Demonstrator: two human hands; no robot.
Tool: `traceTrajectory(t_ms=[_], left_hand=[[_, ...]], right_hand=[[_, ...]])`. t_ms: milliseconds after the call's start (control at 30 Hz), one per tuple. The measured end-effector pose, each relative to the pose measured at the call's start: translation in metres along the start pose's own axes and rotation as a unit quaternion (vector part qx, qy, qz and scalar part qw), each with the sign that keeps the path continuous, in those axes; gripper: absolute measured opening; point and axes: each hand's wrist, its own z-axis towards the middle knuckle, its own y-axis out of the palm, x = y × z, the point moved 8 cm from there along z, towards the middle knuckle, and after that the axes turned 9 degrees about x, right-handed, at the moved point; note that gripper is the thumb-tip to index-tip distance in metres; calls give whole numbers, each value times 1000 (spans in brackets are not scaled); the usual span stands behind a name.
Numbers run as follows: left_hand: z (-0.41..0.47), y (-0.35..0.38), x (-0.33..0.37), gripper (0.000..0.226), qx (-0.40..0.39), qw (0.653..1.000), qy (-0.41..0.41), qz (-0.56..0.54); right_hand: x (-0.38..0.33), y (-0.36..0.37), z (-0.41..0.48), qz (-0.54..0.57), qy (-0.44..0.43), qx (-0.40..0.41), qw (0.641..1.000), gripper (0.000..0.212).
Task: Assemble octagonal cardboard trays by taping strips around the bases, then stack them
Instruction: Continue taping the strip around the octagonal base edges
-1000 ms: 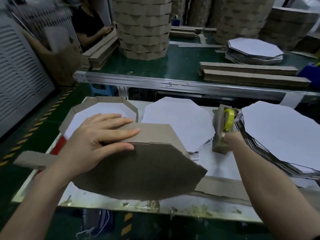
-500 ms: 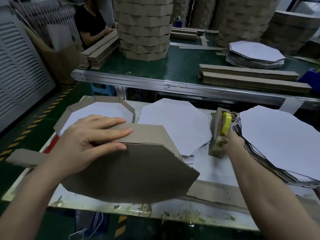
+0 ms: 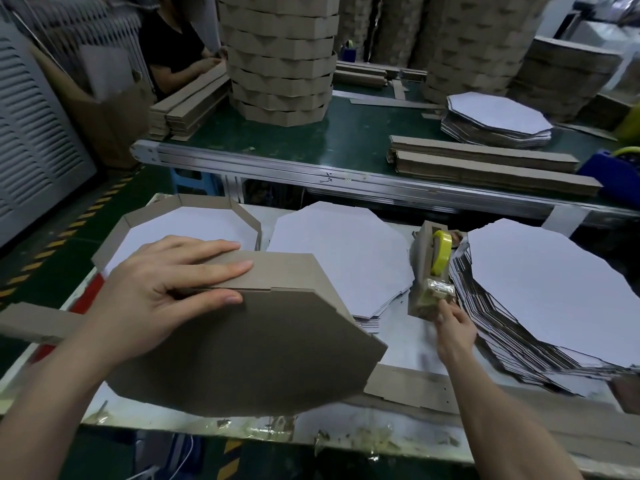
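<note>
Tray (image 3: 259, 358) gripped in left hand (image 3: 166, 292); right hand (image 3: 453, 332) touches tape dispenser (image 3: 424, 271).

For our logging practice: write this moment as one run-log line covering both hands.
left hand: grips tilted octagonal tray at its rim | right hand: fingertips at tape dispenser front, grip unclear

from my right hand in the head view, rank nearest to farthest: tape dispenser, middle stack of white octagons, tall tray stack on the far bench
1. tape dispenser: just ahead of the right hand, which touches it
2. middle stack of white octagons: ahead and to the left
3. tall tray stack: far back-left, on the far bench
</note>
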Motion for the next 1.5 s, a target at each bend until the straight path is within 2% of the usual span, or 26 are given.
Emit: traceTrajectory(t_ms=[267, 367, 433, 567, 700, 800, 833, 900, 967, 1033, 1067, 1167, 1300, 1500], left_hand=[[-2, -2, 1, 45, 7, 1000, -1, 0], [-2, -2, 1, 42, 9, 1000, -5, 8], [-4, -1, 2, 40, 10, 1000, -5, 14], [-7, 0, 5, 39, 15, 999, -7, 38], [-15, -1, 9, 42, 23, 998, 3, 56], [-22, -4, 13, 42, 38, 997, 17, 65], [-22, -5, 15, 41, 39, 997, 21, 65], [-24, -6, 18, 43, 29, 997, 26, 66], [-27, -6, 21, 45, 21, 997, 30, 73], [-30, -8, 22, 45, 3, 995, 32, 95], [-32, -7, 23, 45, -13, 993, 38, 108], [-43, -9, 23, 47, -37, 989, 57, 128], [-51, -18, 19, 55, -7, 998, 4, 67], [-55, -23, 25, 57, 0, 999, 32, 43]], right_hand=[[-4, -9, 16, -65, -32, 5, 997, 21], [10, -16, 14, -71, -9, 3, 997, 10], [18, -12, 1, -70, 4, -8, 997, 14], [-12, 30, -45, -77, 1, -86, 993, 22], [-82, 72, -122, -122, -111, -169, 972, 30], [-132, 87, -192, -86, -151, -240, 955, 72], [-145, 87, -215, -64, -157, -258, 951, 76], [-166, 84, -262, -24, -165, -280, 945, 61], [-174, 80, -306, 18, -144, -320, 936, 40], [-171, 78, -349, 55, -88, -390, 915, 22], [-166, 77, -366, 63, -59, -421, 903, 19], [-146, 66, -401, 53, -16, -458, 887, 30], [-118, 53, -418, 46, 38, -458, 887, 34], [-90, 39, -425, 50, 79, -436, 895, 36]])
